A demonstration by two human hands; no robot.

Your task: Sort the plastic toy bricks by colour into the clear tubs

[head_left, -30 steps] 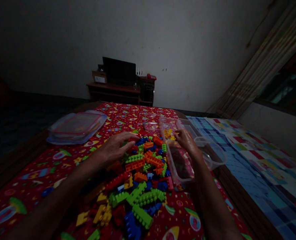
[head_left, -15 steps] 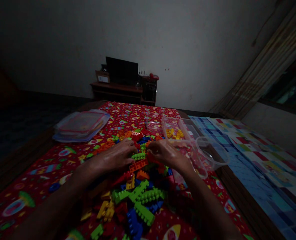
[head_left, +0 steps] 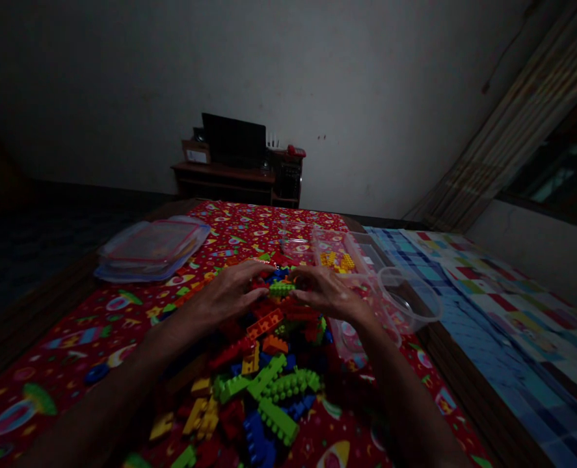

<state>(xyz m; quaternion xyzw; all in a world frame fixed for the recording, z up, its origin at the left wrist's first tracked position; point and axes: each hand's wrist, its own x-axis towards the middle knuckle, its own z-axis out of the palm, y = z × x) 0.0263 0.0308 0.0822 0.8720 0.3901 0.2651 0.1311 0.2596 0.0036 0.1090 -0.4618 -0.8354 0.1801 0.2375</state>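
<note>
A studded green toy brick (head_left: 281,288) lies between my two hands, above the heap of bricks. My right hand (head_left: 328,294) has its thumb and curled fingers at the brick's right end and appears to grip it. My left hand (head_left: 237,289) is at the other end, thumb and fingers apart, the thumb tip close to the brick. Nearer to me lie an orange brick (head_left: 265,323) with holes, a smaller orange brick (head_left: 274,344), crossed green bricks (head_left: 268,377), yellow bricks (head_left: 203,416) and blue bricks (head_left: 256,439).
Clear plastic lids (head_left: 154,244) are stacked at the left on the red patterned cloth (head_left: 249,224). At the right stand clear containers, one holding yellow bricks (head_left: 337,262), and a round clear tub (head_left: 410,299). A desk with a monitor (head_left: 234,140) is against the wall.
The green brick has shifted up and right, now between both hands. My left hand's thumb and fingers have spread more. The view has shifted slightly.
</note>
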